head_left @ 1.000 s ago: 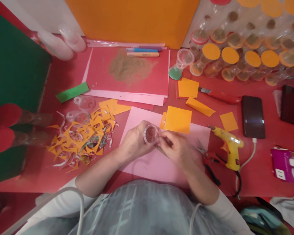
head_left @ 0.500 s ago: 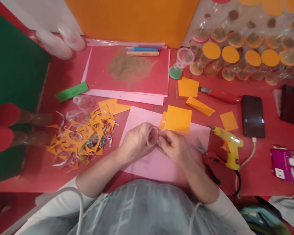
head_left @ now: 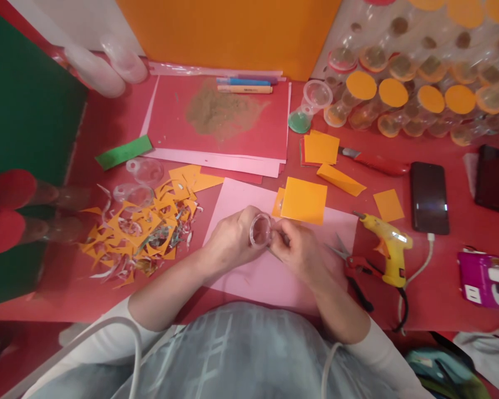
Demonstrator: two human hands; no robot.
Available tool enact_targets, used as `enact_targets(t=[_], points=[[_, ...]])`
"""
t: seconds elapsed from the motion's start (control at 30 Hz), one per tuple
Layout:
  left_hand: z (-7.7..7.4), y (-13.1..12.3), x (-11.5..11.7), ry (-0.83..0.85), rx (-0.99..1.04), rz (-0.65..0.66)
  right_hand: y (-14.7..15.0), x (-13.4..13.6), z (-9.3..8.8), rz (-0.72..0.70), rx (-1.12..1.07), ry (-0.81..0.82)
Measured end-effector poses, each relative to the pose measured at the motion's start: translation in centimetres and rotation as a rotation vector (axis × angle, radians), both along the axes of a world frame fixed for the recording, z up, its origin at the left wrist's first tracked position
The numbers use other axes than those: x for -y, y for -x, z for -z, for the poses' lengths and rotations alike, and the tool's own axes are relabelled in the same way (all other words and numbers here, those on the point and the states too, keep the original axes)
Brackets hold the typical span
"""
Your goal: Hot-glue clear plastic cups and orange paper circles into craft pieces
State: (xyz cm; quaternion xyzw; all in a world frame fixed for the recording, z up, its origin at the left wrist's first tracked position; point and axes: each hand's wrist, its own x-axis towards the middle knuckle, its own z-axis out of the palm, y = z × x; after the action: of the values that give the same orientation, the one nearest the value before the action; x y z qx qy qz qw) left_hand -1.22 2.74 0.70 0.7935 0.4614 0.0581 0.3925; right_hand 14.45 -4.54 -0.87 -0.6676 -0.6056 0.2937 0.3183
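My left hand [head_left: 235, 235] is closed around a small clear plastic cup [head_left: 260, 230], its round opening facing up toward me. At the cup's right edge, the fingers of my right hand [head_left: 295, 244] are pinched together; what they hold, if anything, is hidden. Both hands are above a pink sheet [head_left: 249, 282]. Just beyond them lies an orange square of paper [head_left: 304, 200]. To the right of my right hand are red-handled cutters [head_left: 360, 269] with their blades apart.
Orange paper scraps [head_left: 145, 221] and clear bottle tops [head_left: 135, 195] lie left. A yellow glue gun [head_left: 388, 246], phone [head_left: 429, 197] and red utility knife [head_left: 378, 160] are right. Clear plastic hourglass shapes [head_left: 393, 94] stand at the back right. Brown powder [head_left: 220, 111] covers red sheets behind.
Both hands keep nearly the same place and hold on the cup. My right fingers have shifted slightly at its edge. The whole view has moved a little.
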Motion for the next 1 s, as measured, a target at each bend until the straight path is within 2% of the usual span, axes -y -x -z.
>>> enact_targets(t=[0.17, 0.27, 0.53, 0.73, 0.9, 1.0], points=[[0.09, 0.23, 0.02, -0.008, 0.060, -0.064, -0.05, 0.08, -0.54, 0.003, -0.181, 0.069], [0.27, 0.31, 0.04, -0.031, 0.089, -0.093, -0.11, 0.13, -0.49, 0.016, -0.219, 0.088], [0.60, 0.17, 0.34, -0.103, 0.064, -0.047, -0.07, 0.04, 0.05, 0.000, -0.077, 0.023], [0.45, 0.22, 0.31, -0.056, 0.042, -0.023, 0.20, 0.12, -0.09, 0.018, 0.058, -0.072], [0.28, 0.24, 0.22, 0.012, 0.051, -0.023, 0.27, -0.02, -0.25, 0.030, 0.069, -0.106], [0.06, 0.36, 0.11, 0.052, 0.094, -0.022, 0.15, -0.05, -0.47, 0.014, -0.005, -0.062]])
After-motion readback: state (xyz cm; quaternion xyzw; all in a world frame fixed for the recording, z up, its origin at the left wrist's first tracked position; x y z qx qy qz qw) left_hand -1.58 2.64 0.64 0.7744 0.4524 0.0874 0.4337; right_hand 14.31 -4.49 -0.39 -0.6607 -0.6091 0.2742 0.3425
